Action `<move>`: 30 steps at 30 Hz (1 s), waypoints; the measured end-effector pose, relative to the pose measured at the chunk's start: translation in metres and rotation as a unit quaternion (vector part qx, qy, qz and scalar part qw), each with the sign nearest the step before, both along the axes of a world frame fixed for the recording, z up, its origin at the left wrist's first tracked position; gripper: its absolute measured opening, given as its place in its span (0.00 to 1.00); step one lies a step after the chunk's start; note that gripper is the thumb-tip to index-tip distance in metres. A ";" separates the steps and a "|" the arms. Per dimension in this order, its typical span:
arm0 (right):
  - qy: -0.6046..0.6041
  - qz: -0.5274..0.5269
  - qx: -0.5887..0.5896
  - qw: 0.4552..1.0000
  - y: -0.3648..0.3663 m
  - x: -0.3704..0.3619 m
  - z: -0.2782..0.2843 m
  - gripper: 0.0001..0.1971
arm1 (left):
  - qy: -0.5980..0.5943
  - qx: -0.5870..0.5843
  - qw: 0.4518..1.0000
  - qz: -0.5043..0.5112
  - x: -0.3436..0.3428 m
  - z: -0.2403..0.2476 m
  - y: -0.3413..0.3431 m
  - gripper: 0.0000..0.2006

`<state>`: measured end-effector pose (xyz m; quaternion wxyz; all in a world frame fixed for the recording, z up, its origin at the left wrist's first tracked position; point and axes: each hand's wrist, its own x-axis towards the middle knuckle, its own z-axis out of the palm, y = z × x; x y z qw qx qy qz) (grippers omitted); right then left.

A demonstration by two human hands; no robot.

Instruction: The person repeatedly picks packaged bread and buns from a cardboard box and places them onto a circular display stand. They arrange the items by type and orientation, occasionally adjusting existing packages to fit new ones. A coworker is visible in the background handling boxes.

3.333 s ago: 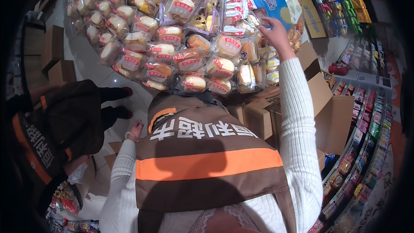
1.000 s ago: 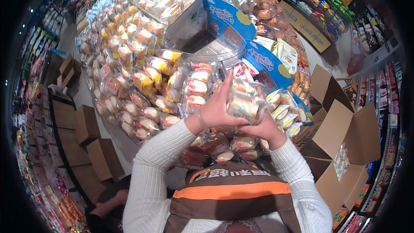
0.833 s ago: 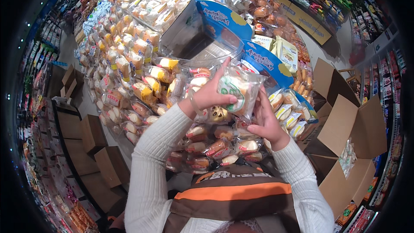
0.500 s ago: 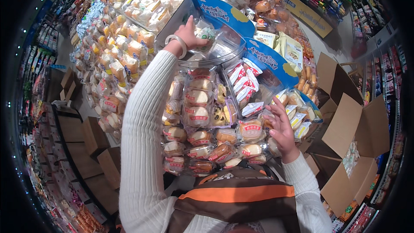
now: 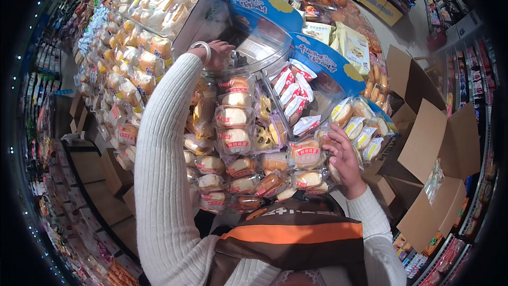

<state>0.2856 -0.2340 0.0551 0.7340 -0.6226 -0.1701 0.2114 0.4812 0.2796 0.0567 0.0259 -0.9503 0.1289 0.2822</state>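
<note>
My left hand (image 5: pixel 214 55), a white bangle at its wrist, reaches over the left end of a clear plastic bin (image 5: pixel 259 66). Its fingers stretch to the right, partly curved, with no held thing showing. A small dark item lies just under the fingertips; its kind is unclear. My right hand (image 5: pixel 343 159) is raised with fingers apart, beside a wrapped bread bun (image 5: pixel 307 153) at the display's near right. Between the hands stand a clear pack of round buns (image 5: pixel 233 116) and a compartment of red-and-white packets (image 5: pixel 295 92).
Wrapped breads (image 5: pixel 127 74) are heaped on the left, beyond a grey divider (image 5: pixel 198 18). Blue printed boards (image 5: pixel 328 63) edge the bins. Open cardboard boxes (image 5: pixel 423 153) stand at right, shelves behind them. More cartons (image 5: pixel 114 172) sit at lower left.
My left hand has come back nearer and left, its spread fingers drawn closer together. The white-and-green packet that lay beside it no longer shows. My right hand has barely moved.
</note>
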 end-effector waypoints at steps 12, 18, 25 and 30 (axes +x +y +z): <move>-0.093 0.005 -0.098 0.991 -0.021 -0.012 0.012 0.23 | -0.115 -0.024 0.993 -0.020 0.006 -0.045 0.019 0.21; -0.075 -0.105 -0.182 0.975 -0.068 -0.044 0.044 0.18 | -0.115 -0.072 0.987 0.083 0.023 -0.083 0.063 0.26; -0.343 -0.286 -0.375 0.812 -0.215 -0.055 0.134 0.16 | -0.201 0.028 0.975 0.096 0.023 -0.052 0.020 0.39; -0.158 -0.365 -0.571 0.718 -0.339 -0.047 0.154 0.33 | -0.273 -0.186 0.942 0.063 -0.042 0.005 -0.037 0.31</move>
